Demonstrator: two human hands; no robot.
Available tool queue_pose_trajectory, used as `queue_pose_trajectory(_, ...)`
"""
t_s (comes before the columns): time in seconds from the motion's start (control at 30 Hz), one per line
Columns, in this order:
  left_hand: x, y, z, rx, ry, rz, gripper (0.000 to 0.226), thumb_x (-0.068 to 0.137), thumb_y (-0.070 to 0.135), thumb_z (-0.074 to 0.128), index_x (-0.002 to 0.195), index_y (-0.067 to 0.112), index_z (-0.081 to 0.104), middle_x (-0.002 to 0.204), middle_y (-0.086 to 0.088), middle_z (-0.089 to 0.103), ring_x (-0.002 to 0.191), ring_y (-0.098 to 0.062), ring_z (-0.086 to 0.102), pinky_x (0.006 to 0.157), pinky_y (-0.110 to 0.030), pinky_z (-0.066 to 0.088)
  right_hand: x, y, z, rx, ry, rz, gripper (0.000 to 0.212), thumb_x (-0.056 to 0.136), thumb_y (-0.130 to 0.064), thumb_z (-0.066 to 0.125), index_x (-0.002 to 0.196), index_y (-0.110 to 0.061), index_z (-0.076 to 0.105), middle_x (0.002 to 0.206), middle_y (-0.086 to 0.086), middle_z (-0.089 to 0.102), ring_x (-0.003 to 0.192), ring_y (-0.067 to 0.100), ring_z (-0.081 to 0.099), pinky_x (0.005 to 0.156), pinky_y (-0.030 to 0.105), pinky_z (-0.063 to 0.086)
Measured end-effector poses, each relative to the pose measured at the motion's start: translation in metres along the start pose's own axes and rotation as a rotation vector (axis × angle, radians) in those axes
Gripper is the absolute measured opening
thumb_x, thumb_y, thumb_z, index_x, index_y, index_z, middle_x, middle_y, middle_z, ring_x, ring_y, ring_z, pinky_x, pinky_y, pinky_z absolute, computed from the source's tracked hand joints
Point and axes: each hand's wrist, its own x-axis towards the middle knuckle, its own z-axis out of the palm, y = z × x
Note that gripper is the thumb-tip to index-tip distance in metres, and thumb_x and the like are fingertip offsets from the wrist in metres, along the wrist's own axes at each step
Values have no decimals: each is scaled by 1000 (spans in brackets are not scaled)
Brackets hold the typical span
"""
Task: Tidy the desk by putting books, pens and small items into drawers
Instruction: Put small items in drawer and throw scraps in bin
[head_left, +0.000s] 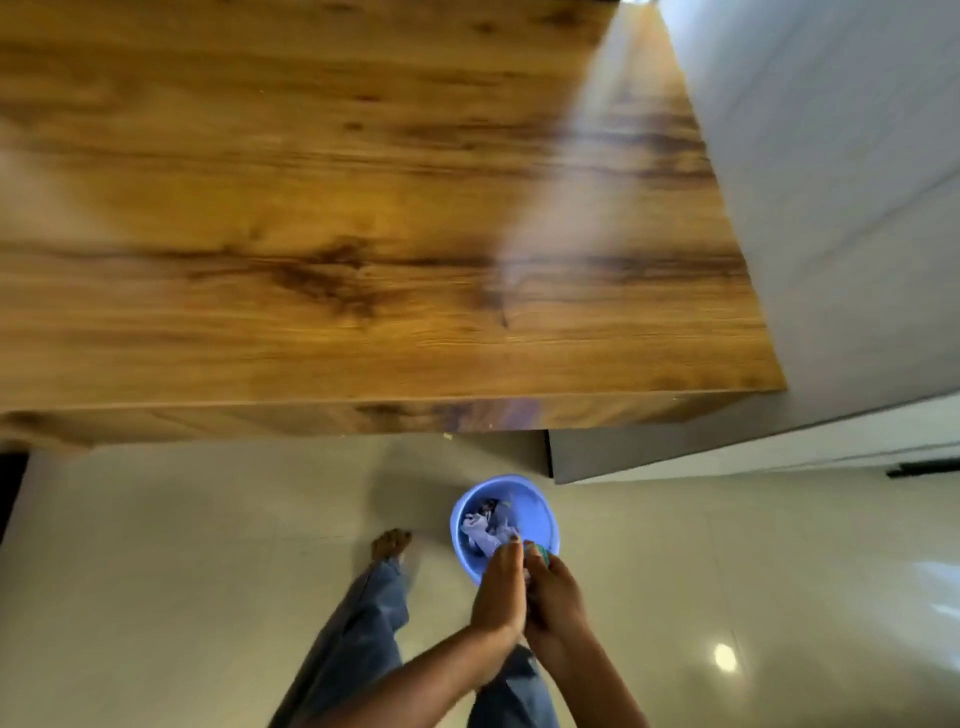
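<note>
The wooden desk top (337, 208) fills the upper part of the head view, with nothing on it in the part I can see. Below its front edge a blue plastic bin (540, 512) stands on the floor, holding crumpled paper scraps. Both my hands are held together right over the bin's near rim. My left hand (498, 597) has its fingers straight, pointing into the bin. My right hand (553, 597) is curled round a small greenish item (537, 552), mostly hidden by the fingers. No drawers are in view.
A white wall or cabinet side (831, 208) runs along the desk's right edge. Pale floor tiles (208, 545) spread below the desk. My leg in blue jeans and bare foot (389, 543) stand just left of the bin.
</note>
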Motion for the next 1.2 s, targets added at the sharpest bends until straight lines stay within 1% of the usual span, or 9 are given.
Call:
queue_pose_trajectory(0.1,17,-18,15,-177,114,8,46,97,42,41,125,9,57,122,-7,62,102,-10,63,87,-18,51,47,5,-31,23,-12,122,24,99,-8,35,93,-1,57,66,10,67,58,16,66,53,23,52)
queue_pose_trajectory(0.23,78,-80,32,-168,180,-102,96,49,90,51,110,17,68,115,-14,67,105,-31,63,99,-49,44,82,-2,-59,-194,-12,127,31,98,-7,38,68,-7,47,37,2,49,27,10,45,33,13,36)
queue_pose_trajectory(0.4,67,-46,34,-141,190,-156,36,99,45,31,115,20,52,106,-8,61,89,-20,55,64,-23,46,134,6,-84,-349,27,174,29,97,-13,45,68,-10,41,31,3,35,22,12,27,37,12,25)
queue_pose_trajectory(0.53,89,-45,25,-186,226,-192,32,99,44,32,97,19,53,96,2,53,77,-13,51,60,-25,34,183,13,-88,-383,21,155,44,97,-6,39,53,-9,29,29,5,27,23,13,20,38,11,20)
queue_pose_trajectory(0.63,103,-44,16,-173,256,-181,37,100,40,34,119,16,54,110,0,51,95,-17,51,58,-21,33,211,20,-86,-357,51,194,43,97,-10,39,55,-9,30,29,4,29,21,12,22,37,9,22)
queue_pose_trajectory(0.77,113,-59,7,-152,273,-204,45,100,40,35,130,10,50,113,1,50,95,-16,50,57,-18,34,226,26,-82,-430,89,311,11,92,-17,54,92,-7,52,68,10,57,60,20,55,69,33,55)
queue_pose_trajectory(0.83,111,-63,4,-141,267,-203,45,100,39,33,131,11,49,116,1,50,92,-14,51,60,-18,36,231,31,-85,-476,128,336,18,90,-11,56,107,-10,49,89,12,49,78,26,49,88,45,48)
queue_pose_trajectory(0.97,100,-69,-3,-87,272,-211,46,100,39,31,134,13,46,130,-2,52,113,-19,53,79,-25,37,231,39,-93,-578,113,276,36,93,-1,39,129,-4,45,119,11,50,80,22,49,80,39,45)
queue_pose_trajectory(1.2,71,-78,-16,-8,263,-154,37,99,28,39,125,6,53,118,-6,59,95,-16,56,57,-12,38,186,51,-98,-1211,66,-159,35,82,1,43,111,-10,60,121,17,49,108,36,49,91,34,42)
